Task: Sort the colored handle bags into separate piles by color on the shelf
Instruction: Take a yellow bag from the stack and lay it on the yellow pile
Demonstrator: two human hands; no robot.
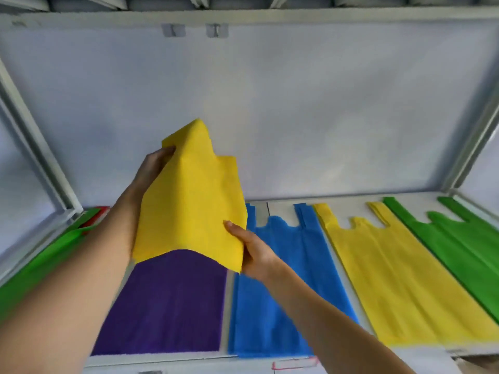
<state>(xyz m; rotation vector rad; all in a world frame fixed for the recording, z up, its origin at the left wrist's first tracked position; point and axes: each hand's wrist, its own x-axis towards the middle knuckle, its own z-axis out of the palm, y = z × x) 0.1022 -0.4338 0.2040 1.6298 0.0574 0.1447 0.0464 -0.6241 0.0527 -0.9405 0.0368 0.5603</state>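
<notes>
White shelf (283,209) behind, folded bright-yellow bag (189,201) between both hands

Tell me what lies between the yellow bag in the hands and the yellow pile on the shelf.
Nothing upright blocks it. Both hands, left and right, hold the lifted yellow bag over the purple pile. The blue pile lies flat between it and the yellow pile, so the bag would pass over that.

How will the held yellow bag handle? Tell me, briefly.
Probably floppy: the yellow bag tents and sags between the left hand and right hand. Likely light, since it hangs from two edge grips. Laid down, it should flatten like the yellow pile.
</notes>
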